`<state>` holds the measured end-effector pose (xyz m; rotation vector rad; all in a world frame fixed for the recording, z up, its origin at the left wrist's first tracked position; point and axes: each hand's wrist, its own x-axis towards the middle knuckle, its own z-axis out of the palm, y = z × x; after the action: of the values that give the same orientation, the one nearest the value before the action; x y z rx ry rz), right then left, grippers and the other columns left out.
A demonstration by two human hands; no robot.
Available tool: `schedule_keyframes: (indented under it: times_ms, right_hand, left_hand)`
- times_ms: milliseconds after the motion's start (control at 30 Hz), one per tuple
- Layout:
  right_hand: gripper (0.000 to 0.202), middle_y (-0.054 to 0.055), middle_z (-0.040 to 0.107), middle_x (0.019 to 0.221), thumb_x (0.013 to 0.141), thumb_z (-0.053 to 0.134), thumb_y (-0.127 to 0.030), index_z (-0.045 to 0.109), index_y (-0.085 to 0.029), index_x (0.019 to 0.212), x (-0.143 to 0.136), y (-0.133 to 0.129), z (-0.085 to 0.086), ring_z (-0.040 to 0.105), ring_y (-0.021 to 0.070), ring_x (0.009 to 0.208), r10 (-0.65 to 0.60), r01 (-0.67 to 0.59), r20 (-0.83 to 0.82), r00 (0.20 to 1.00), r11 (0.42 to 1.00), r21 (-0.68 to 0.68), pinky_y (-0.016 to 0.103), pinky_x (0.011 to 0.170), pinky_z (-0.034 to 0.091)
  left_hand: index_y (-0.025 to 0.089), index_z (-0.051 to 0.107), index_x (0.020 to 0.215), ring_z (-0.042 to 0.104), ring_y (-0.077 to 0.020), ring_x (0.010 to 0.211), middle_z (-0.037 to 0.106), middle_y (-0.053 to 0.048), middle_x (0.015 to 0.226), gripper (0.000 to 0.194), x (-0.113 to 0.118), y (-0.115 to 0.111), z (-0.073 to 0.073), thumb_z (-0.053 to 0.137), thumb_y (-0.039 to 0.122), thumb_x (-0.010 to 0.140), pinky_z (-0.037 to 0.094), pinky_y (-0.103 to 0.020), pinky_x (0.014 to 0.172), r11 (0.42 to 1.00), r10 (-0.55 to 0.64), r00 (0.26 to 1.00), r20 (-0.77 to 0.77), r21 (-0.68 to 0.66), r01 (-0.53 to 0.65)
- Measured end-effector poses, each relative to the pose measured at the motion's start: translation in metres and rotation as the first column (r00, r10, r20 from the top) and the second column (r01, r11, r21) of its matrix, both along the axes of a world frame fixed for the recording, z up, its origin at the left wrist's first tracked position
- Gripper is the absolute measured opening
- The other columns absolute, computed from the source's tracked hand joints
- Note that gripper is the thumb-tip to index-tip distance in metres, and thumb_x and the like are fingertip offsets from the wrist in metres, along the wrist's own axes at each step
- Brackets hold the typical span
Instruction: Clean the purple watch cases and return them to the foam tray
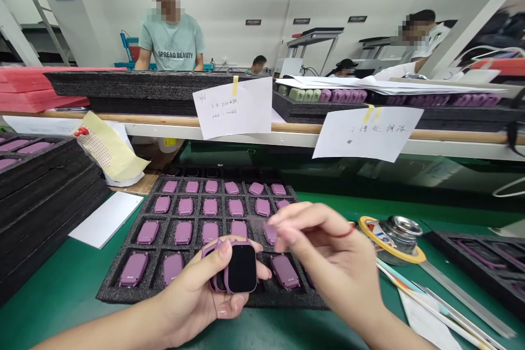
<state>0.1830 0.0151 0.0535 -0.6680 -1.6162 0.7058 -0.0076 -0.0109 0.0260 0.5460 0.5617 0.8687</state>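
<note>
My left hand (205, 284) is closed around a purple smartwatch case (241, 268) with its black screen facing up. Another purple case edge (210, 251) shows behind it, under my thumb. My right hand (324, 251) is raised to the right of the watch, thumb and fingertips pinched together. From that pinch a thin see-through film (257, 222) sticks out to the left, faint and blurred. Below both hands lies a black foam tray (118, 284), its compartments holding several purple watch cases (183, 232); my hands hide some of them.
A glass jar with a metal lid (404, 229) stands within a yellow tape roll (369, 227) at right, near a steel ruler (467, 298). More foam trays (41, 213) are stacked left. Notes hang from the shelf (295, 134). A person (170, 38) stands beyond it.
</note>
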Motion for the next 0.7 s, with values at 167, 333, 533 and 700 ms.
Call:
schedule_keyframes:
  times_ms: [167, 333, 533, 700]
  right_hand:
    - [0.028, 0.001, 0.071, 0.116, 0.084, 0.08, -0.027, 0.066, -0.03, 0.108, 0.002, -0.003, 0.0, 0.069, 0.0166, 0.112, 0.102, -0.103, 0.134, 0.986, 0.995, 0.0, 0.027, 0.099, 0.056]
    - [0.073, 0.002, 0.066, 0.13, 0.069, 0.092, -0.026, 0.056, -0.031, 0.131, -0.005, -0.003, -0.004, 0.06, 0.0177, 0.125, 0.222, -0.247, 0.381, 0.898, 0.969, 0.017, 0.027, 0.111, 0.047]
    - [0.066, 0.002, 0.065, 0.131, 0.076, 0.087, -0.022, 0.054, -0.031, 0.132, -0.007, -0.003, -0.006, 0.06, 0.0166, 0.126, 0.222, -0.256, 0.391, 0.893, 0.966, 0.034, 0.026, 0.11, 0.048]
    - [0.084, 0.009, 0.053, 0.149, 0.078, 0.085, -0.033, 0.039, -0.032, 0.148, -0.001, -0.006, -0.006, 0.049, 0.0263, 0.14, 0.235, -0.276, 0.388, 0.891, 0.96, 0.052, 0.042, 0.117, 0.043]
  left_hand:
    - [0.014, 0.078, 0.097, 0.056, -0.006, 0.045, 0.075, -0.011, 0.084, 0.043, 0.0, 0.001, 0.002, 0.076, 0.054, 0.08, 0.028, -0.013, 0.039, 0.998, -0.026, 0.992, 0.125, -0.06, 0.033]
    - [0.014, 0.079, 0.086, 0.055, -0.0055, 0.041, 0.075, -0.009, 0.079, 0.042, 0.0, 0.001, 0.003, 0.079, 0.055, 0.076, 0.028, -0.014, 0.039, 0.997, -0.005, 0.993, 0.12, -0.08, 0.015]
    - [0.012, 0.077, 0.083, 0.054, -0.0067, 0.04, 0.073, -0.008, 0.072, 0.042, -0.001, 0.002, 0.002, 0.078, 0.053, 0.075, 0.026, -0.015, 0.037, 0.996, -0.033, 0.995, 0.093, -0.082, 0.04]
    - [0.014, 0.075, 0.09, 0.054, -0.0059, 0.043, 0.074, -0.008, 0.079, 0.036, 0.0, 0.001, 0.004, 0.074, 0.049, 0.081, 0.024, -0.014, 0.038, 0.998, -0.042, 0.99, 0.136, -0.046, 0.049]
